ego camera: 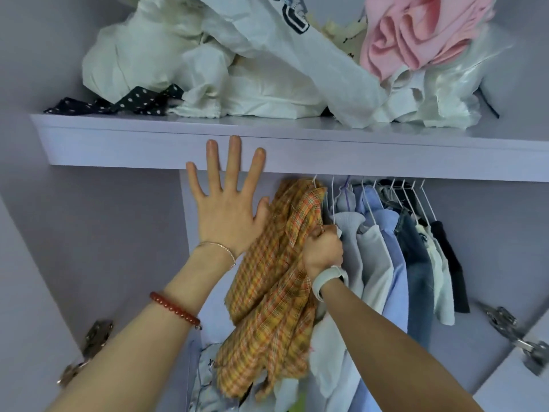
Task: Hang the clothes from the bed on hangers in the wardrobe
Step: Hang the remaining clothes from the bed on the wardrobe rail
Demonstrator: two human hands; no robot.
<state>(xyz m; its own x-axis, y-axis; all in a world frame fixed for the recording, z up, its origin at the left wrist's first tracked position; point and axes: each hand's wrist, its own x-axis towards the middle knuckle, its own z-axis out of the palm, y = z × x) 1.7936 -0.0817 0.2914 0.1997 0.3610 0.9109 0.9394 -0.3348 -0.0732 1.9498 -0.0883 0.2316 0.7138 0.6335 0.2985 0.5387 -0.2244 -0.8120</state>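
Observation:
A yellow-and-orange plaid shirt [273,292] hangs on a white hanger at the left end of the wardrobe's row of clothes. My right hand [322,251] grips the shirt near its collar, together with the hanger's wire. My left hand [225,200] is spread flat with straight fingers, its fingertips over the front edge of the shelf [326,150] and its thumb against the shirt. The hanger's hook [315,181] disappears behind the shelf edge, so the rail is hidden.
To the right hang several garments on white hangers [401,248]: pale blue, white, denim and black. The shelf above holds a heap of white clothes [208,63] and a pink one [416,34]. Door hinges [517,337] sit at both lower corners.

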